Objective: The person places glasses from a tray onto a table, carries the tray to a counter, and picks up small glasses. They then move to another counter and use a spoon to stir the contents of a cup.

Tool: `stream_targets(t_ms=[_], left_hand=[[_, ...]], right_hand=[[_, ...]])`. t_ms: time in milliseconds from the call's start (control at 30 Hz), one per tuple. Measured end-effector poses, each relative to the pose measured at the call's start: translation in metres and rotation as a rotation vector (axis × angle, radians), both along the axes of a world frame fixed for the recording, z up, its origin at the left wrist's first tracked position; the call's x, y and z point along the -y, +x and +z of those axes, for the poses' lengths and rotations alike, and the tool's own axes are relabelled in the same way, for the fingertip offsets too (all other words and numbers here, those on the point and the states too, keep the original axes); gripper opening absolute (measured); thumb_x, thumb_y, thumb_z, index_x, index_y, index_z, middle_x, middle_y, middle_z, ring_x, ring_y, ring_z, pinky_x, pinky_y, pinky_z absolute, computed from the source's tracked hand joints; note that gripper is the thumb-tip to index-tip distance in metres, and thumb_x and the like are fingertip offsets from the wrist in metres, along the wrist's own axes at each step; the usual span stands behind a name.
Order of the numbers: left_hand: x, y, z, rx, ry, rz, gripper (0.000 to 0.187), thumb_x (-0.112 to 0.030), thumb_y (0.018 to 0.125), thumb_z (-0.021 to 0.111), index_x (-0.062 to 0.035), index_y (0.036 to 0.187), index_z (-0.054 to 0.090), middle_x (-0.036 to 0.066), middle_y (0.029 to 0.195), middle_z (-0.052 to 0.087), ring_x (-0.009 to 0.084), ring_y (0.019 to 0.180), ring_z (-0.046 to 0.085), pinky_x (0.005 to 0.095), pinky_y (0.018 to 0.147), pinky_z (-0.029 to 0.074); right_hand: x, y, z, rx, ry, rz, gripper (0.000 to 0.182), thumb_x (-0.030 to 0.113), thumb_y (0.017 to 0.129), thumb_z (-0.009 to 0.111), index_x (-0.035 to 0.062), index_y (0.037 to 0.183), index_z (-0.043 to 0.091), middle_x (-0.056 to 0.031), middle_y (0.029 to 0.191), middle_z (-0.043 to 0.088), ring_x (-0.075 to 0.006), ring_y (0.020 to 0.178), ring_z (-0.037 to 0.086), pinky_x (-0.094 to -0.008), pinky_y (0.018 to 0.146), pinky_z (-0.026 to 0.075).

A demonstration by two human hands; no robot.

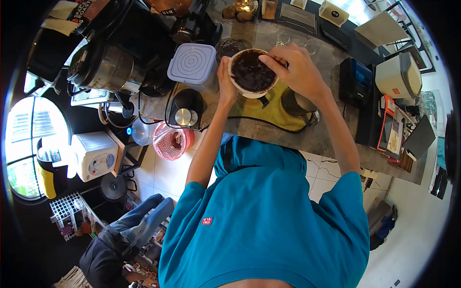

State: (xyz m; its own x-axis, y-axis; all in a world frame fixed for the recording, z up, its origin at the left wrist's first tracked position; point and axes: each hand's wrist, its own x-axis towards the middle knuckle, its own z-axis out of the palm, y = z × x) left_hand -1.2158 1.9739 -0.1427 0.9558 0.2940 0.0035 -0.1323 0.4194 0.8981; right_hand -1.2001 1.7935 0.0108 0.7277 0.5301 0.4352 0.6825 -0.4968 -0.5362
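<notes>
My left hand is closed around the left side of a white round bowl-like vessel, whose inside is coated with wet, dark brown stuff. Over the vessel's right rim is my right hand, thumb and fingers pinched together. Whatever sits in that pinch is hidden from me. Below the vessel, a yellow-green cloth with a dark edge lies on the counter. A dark metal pitcher stands on the cloth under my right wrist. Left of my left hand is a translucent container with a lilac lid.
Coffee machinery fills the counter's left end. A black device and a cream bin stand to the right. On the floor is a pink basket. Another person is at lower left. Small glasses stand beyond my right hand.
</notes>
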Motion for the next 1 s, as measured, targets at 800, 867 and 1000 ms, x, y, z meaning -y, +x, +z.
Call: stream_targets(t_ms=[800,867,1000], left_hand=[[0.0,0.002,-0.005,0.032,0.029,-0.01,0.042,-0.045,0.106,0.039,-0.0068,0.092,0.049,-0.001,0.086,0.05,0.0063,0.082,0.046,0.0231,0.078,0.042],[-0.003,0.004,-0.012,0.029,0.036,-0.021,0.043,-0.046,0.105,0.039,-0.0061,0.093,0.05,-0.001,0.088,0.051,0.0073,0.084,0.048,0.0239,0.08,0.042],[-0.008,0.007,-0.021,-0.046,0.114,0.002,0.053,-0.049,0.105,0.038,0.0011,0.111,0.053,0.006,0.102,0.057,0.0128,0.097,0.052,0.0262,0.09,0.041]], right_hand=[[0.005,0.008,-0.002,0.05,-0.17,-0.008,0.028,0.023,0.093,0.063,-0.0005,0.078,0.066,-0.0168,0.065,0.06,-0.0362,0.062,0.057,-0.0412,0.063,0.046],[0.005,0.009,-0.007,0.006,-0.139,-0.023,0.029,0.025,0.094,0.063,-0.0007,0.081,0.067,-0.0144,0.057,0.052,-0.0288,0.053,0.044,-0.0397,0.068,0.041],[0.011,0.013,-0.017,0.083,-0.077,-0.034,0.029,0.025,0.095,0.064,-0.001,0.082,0.067,-0.013,0.057,0.053,-0.0247,0.052,0.045,-0.038,0.063,0.04]])
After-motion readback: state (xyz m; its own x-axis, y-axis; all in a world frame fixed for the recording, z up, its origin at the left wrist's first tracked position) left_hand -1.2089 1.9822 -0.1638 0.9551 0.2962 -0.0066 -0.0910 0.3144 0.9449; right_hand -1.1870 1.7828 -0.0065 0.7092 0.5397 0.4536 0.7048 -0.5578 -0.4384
